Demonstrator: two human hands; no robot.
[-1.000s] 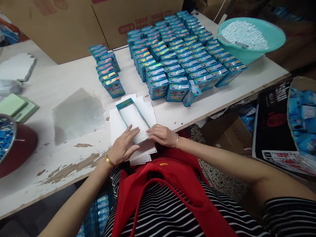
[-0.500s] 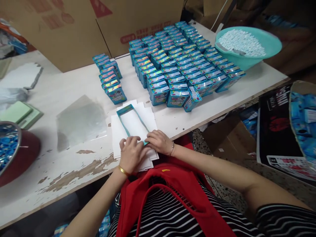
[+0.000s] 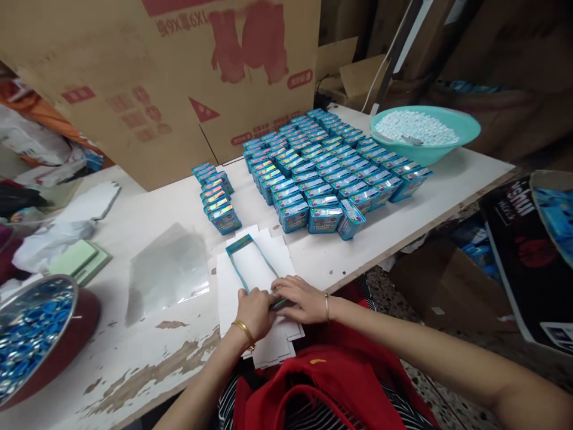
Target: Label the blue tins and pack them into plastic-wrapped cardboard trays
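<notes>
Left hand (image 3: pixel 256 310) knuckled over near end of blank (image 3: pixel 249 263), fingers curled under and hidden, so grip impossible to tell. Right hand (image 3: pixel 305 298) close against it, fingers stretched flat, pressing down on same teal-edged end. Behind far edge: big carton (image 3: pixel 179 77) with red print. Underneath all: white table (image 3: pixel 152 209), paint worn along near side. On far half: block of blue boxes (image 3: pixel 322 173) in close rows, short row (image 3: pixel 215 194) apart on its left. At far right corner: teal basin (image 3: pixel 430 154) of small white pieces. At left edge: red bowl (image 3: pixel 71 349) of blue caps. Left of blank: clear sheets (image 3: pixel 168 275). Under blank: stack (image 3: pixel 273 352) of white card. Beyond bowl: green pad (image 3: pixel 74 260).
</notes>
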